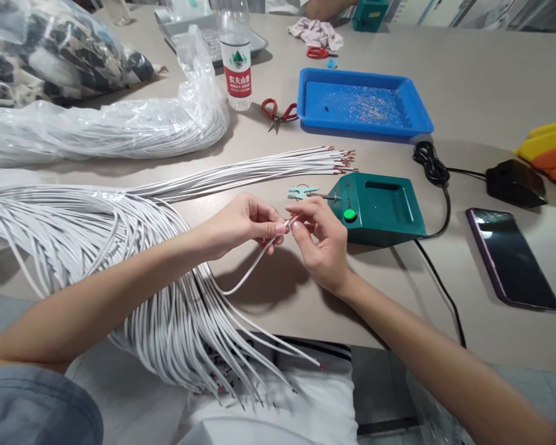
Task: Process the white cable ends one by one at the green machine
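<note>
My left hand (pixel 245 224) and my right hand (pixel 319 244) meet above the table, both pinching the end of one white wire (pixel 254 262) that loops down between them. The wire comes from a big bundle of white wires (pixel 97 247) spread across the left of the table and hanging over its front edge. Just right of my fingers stands a green machine (pixel 380 207) with a round green button (pixel 349 214) and a metal clip at its left side. A row of wires with stripped red-tipped ends (pixel 306 161) lies behind my hands.
A blue tray (pixel 364 105) sits at the back, with red scissors (pixel 278 112) and a water bottle (pixel 235 55) to its left. Bagged wires (pixel 120 127) lie at back left. A phone (pixel 512 256), a black power cord (pixel 433 167) and its adapter (pixel 514 182) lie on the right.
</note>
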